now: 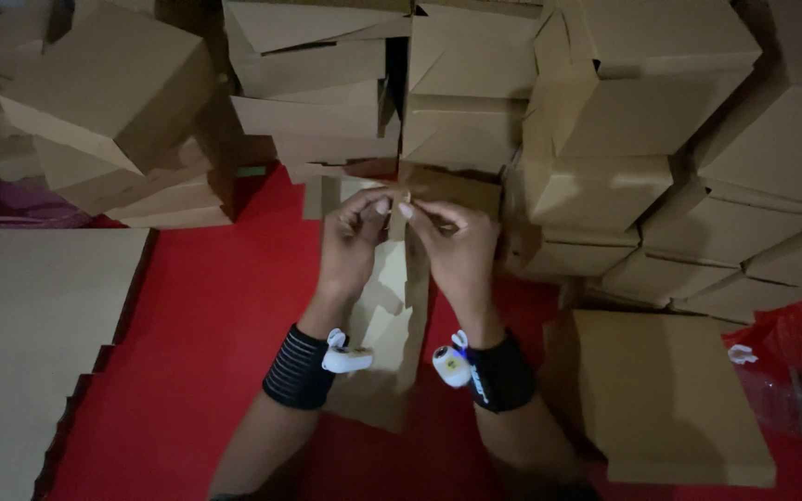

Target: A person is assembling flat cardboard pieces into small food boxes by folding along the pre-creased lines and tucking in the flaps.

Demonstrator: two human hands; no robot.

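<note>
both hands pinch the top edge of a flat, unfolded cardboard sheet [390, 306] over the middle of the red floor cover [206, 334]: left hand [353, 243] and right hand [457, 246] meet fingertip to fingertip, fingers narrow on the card. a slipped pinch could probably tear or crease the flap. stacked boxes [549, 121] crowd the far edge; flat card piles [670, 390] hem in both sides, leaving room only near the wrists.
</note>
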